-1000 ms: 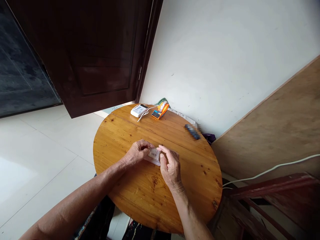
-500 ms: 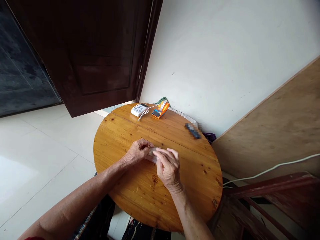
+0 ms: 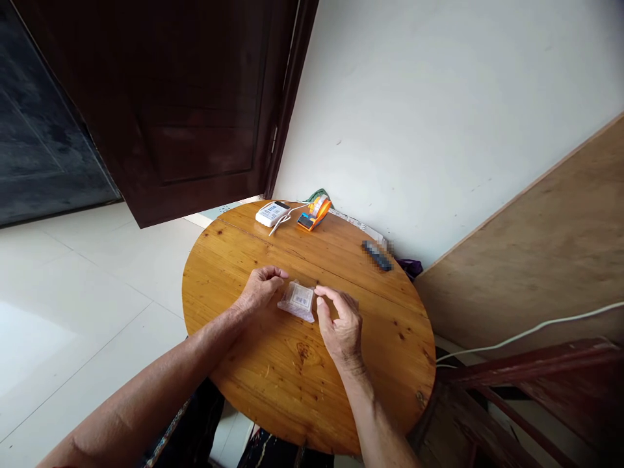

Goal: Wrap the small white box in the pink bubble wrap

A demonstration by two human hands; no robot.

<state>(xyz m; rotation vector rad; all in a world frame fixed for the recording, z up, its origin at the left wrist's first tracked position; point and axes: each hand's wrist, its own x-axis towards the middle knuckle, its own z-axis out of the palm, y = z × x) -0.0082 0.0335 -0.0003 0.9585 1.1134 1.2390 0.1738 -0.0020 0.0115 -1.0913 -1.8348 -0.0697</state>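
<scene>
A small flat packet in clear bubble wrap (image 3: 298, 300) lies on the wooden table (image 3: 273, 383), with a printed label showing through its top. Just to its left is my left hand (image 3: 260, 287), fingers loosely bent, with a narrow gap between thumb and forefinger and nothing seen in it. On the packet's other side my right hand (image 3: 342, 320) is open, thumb and forefinger apart, fingertips close to the wrap's right edge. Whether those fingertips touch the wrap I cannot tell.
Toward the back of the table are a white device with a cable (image 3: 272, 214) and an orange tape dispenser (image 3: 315, 214). A blurred dark object (image 3: 377, 255) lies at the right. Behind stand a white wall (image 3: 439, 97) and a dark door (image 3: 195, 117).
Both hands have come off the packet and moved apart, the left one leftward and the right one rightward. The packet's label is now uncovered.
</scene>
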